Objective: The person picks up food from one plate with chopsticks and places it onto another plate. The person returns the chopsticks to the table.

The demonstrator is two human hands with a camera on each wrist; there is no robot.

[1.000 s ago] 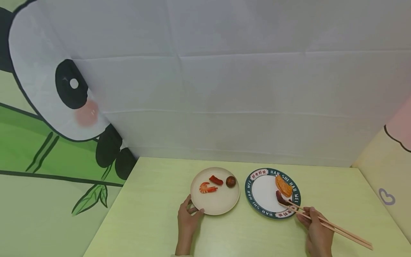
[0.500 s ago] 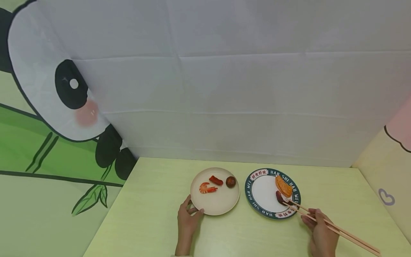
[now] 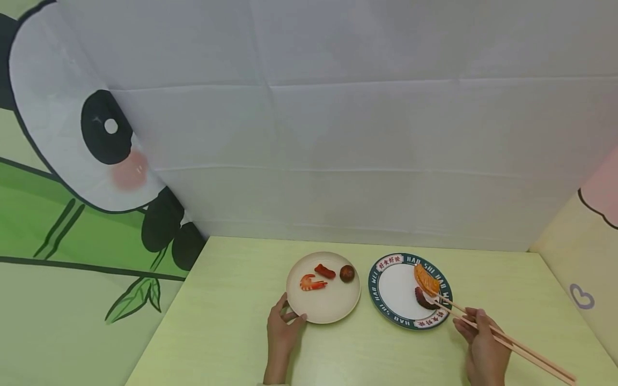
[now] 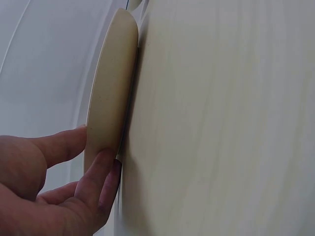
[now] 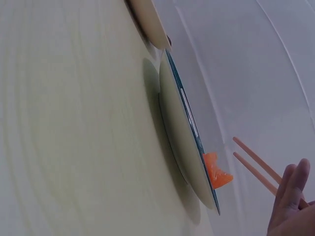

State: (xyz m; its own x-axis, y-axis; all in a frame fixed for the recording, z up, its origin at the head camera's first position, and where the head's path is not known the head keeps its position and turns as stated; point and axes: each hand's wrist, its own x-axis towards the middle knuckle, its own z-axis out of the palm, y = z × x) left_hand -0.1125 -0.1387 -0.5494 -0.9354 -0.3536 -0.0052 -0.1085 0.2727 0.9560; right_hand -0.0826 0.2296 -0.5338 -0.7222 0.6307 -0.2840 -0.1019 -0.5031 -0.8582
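My left hand (image 3: 285, 329) holds the near-left rim of a cream plate (image 3: 325, 313), thumb and fingers around its edge. A shrimp (image 3: 313, 282), a small red-brown piece of food (image 3: 325, 271) and a round brown ball-like piece (image 3: 346, 273) lie on it. My right hand (image 3: 485, 343) grips a pair of wooden chopsticks (image 3: 523, 348), tips slightly apart. In the head view the tips overlap the right side of a green-rimmed white plate (image 3: 396, 294), beside an orange piece of food (image 3: 426, 280) and a dark red curved piece (image 3: 424, 299). The right wrist view shows the tips raised above the plate.
Both plates stand side by side on a pale yellow-green table (image 3: 217, 321). Behind it hangs a creased white sheet (image 3: 338, 134). A wall painted with a panda (image 3: 58, 134) is on the left, and a pale wall with a heart (image 3: 581, 296) on the right.
My right hand has shifted slightly right, and the chopstick tips have moved from the dark red piece to near the orange piece's lower end. The left hand and both plates look unmoved.
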